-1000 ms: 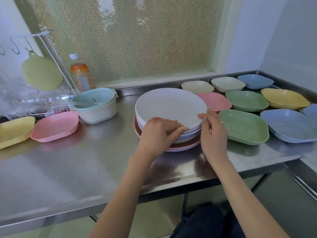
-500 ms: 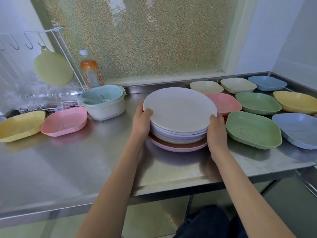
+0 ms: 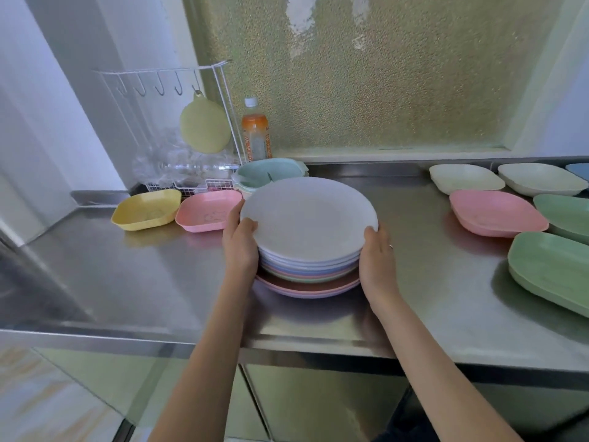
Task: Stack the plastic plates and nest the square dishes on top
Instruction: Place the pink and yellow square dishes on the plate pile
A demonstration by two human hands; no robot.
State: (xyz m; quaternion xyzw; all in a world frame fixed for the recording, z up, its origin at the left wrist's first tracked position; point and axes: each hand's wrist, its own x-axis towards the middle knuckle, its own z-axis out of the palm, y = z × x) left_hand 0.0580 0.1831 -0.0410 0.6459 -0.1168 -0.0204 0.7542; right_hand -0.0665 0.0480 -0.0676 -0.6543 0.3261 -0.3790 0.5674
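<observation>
The steel surface (image 3: 127,275) ran the whole width of the room; on it I counted one stack of round plates (image 3: 308,247) near the middle, held between two hands. To the left sat two square dishes, one yellow dish (image 3: 146,211) and one pink dish (image 3: 208,215), side by side and almost touching; to the right lay six more that I could see, two cream dishes (image 3: 466,179), one pink one (image 3: 497,217), two green dishes (image 3: 551,272) and a sliver of a blue dish (image 3: 578,170) cut off by the edge. One wire rack (image 3: 165,129) stood at the back left, with one bottle (image 3: 255,134) beside it and one pale teal bowl (image 3: 266,173) just behind the stack.

The stack was pale lilac-white on top, then blue, green and pink rims below, the lowest pink plate widest; exactly how many plates it held I could not tell.

The left hand (image 3: 239,248) cupped the stack's left side, thumb hooked over the top rim, the fingers curled out of sight behind; the right hand (image 3: 377,264) pressed flat against the right side, the fingers together around the edges, a ring (image 3: 391,246) on one.
</observation>
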